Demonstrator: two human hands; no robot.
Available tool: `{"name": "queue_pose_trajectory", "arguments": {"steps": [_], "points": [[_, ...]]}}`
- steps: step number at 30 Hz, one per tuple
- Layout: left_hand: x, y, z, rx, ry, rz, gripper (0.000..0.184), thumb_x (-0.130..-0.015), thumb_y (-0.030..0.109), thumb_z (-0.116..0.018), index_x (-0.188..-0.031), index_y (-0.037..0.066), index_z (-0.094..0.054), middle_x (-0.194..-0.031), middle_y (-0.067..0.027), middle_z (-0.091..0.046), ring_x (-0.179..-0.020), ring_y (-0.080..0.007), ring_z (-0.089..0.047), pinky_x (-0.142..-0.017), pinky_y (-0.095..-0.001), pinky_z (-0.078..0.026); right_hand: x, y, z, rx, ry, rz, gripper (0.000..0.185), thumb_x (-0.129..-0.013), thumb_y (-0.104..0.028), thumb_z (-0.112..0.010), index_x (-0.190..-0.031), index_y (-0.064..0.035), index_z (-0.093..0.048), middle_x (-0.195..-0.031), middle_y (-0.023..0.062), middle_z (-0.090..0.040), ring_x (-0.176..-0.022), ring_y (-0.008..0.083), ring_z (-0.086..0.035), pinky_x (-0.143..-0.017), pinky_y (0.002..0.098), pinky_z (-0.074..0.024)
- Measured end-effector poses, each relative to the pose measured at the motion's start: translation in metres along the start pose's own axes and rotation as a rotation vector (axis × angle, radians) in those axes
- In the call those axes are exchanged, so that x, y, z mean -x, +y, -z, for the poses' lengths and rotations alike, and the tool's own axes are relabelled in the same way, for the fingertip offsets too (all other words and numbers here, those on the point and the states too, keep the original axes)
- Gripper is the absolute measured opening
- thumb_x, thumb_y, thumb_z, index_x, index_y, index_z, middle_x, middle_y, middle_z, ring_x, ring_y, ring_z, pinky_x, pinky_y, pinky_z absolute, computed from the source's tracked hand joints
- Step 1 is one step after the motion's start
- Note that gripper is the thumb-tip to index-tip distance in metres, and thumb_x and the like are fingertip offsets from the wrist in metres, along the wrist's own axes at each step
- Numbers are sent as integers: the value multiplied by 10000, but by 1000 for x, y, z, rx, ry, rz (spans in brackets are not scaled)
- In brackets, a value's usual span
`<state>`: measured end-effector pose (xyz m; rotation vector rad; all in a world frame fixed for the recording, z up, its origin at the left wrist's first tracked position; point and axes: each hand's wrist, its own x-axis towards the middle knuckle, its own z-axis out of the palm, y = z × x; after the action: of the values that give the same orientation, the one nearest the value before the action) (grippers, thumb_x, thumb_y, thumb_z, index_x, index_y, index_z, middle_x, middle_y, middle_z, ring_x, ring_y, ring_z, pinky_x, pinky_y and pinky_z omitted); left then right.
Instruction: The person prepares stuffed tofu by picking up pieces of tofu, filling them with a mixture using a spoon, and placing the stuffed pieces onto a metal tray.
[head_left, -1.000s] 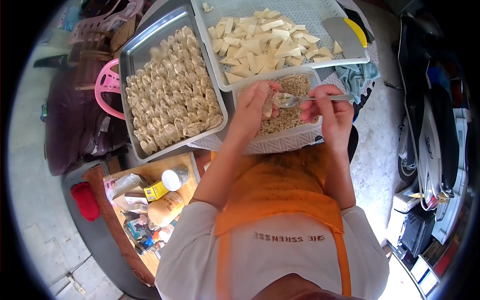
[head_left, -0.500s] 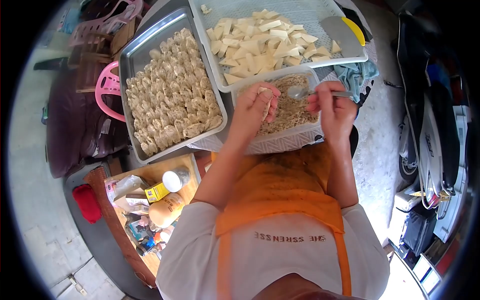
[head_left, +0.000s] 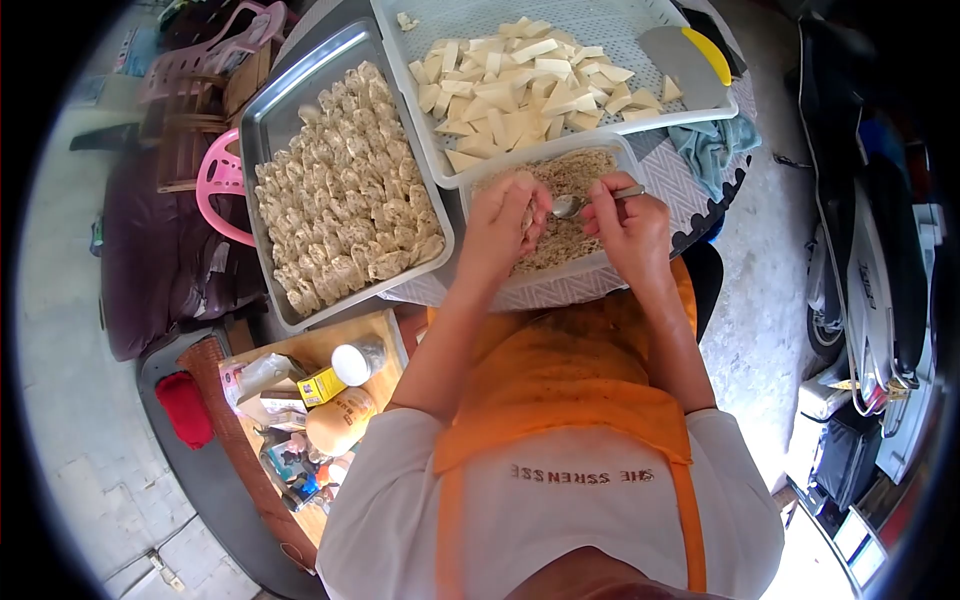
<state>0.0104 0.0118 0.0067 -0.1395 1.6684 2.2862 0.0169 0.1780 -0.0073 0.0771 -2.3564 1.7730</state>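
My left hand (head_left: 503,215) is closed around a pale tofu piece (head_left: 527,216), mostly covered by the fingers, above the left side of a plastic tub (head_left: 560,270). Brown minced filling (head_left: 575,175) lies in the tub. A metal spoon (head_left: 565,207) is gripped in my right hand (head_left: 632,225), its bowl close to the left hand's fingertips. Behind the tub, a white perforated tray (head_left: 650,122) bears a heap of pale tofu wedges (head_left: 510,95). To the left, rows of filled pieces (head_left: 345,190) fill most of a metal tray (head_left: 262,125).
A scraper with a yellow handle (head_left: 706,56) lies in the white tray's right end. A teal cloth (head_left: 712,150) rests beside that tray. Below left, a wooden stand (head_left: 385,330) holds bottles and boxes. A pink chair (head_left: 220,180) is left of the metal tray.
My right hand has moved left with the spoon, bringing its bowl beside my left hand. The left hand's fingers have turned, hiding more of the tofu piece.
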Motion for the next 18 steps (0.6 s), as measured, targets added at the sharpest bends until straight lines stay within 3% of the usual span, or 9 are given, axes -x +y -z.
{"name": "queue_pose_trajectory", "arguments": {"steps": [5, 8, 14, 18], "points": [[0, -7, 8, 39, -63, 0, 440, -997, 343, -443, -674, 52, -506, -514, 2, -401, -402, -72, -332, -368, -217, -265, 1, -2, 0, -13, -6, -15, 152, -906, -84, -587, -806, 29, -603, -598, 83, -632, -533, 151, -662, -489, 247, -494], [7, 8, -4, -130, 72, 72, 492, -1010, 373, -403, -607, 90, -414, -476, 2, -388, -365, -87, -328, -346, -227, -240, 1, -1, 1, 32, -12, 14, 150, -906, -88, -585, -801, 19, -599, -588, 83, -624, -522, 150, -655, -488, 256, -489], [1, -10, 16, 87, -130, 8, 400, -1000, 286, -388, -744, 29, -558, -584, -54, -534, -389, -94, -388, -337, -226, -264, 0, 1, 0, 12, -18, 19, 152, -906, -88, -584, -797, 16, -600, -582, 80, -619, -503, 149, -640, -482, 261, -479], [0, 9, -2, 117, -10, -5, 395, -1003, 309, -355, -831, 25, -569, -713, -75, -570, -440, -96, -400, -365, -212, -278, 0, -2, 0, 21, -11, 7, 151, -905, -86, -585, -795, 17, -600, -583, 78, -619, -499, 145, -635, -480, 259, -477]]}}
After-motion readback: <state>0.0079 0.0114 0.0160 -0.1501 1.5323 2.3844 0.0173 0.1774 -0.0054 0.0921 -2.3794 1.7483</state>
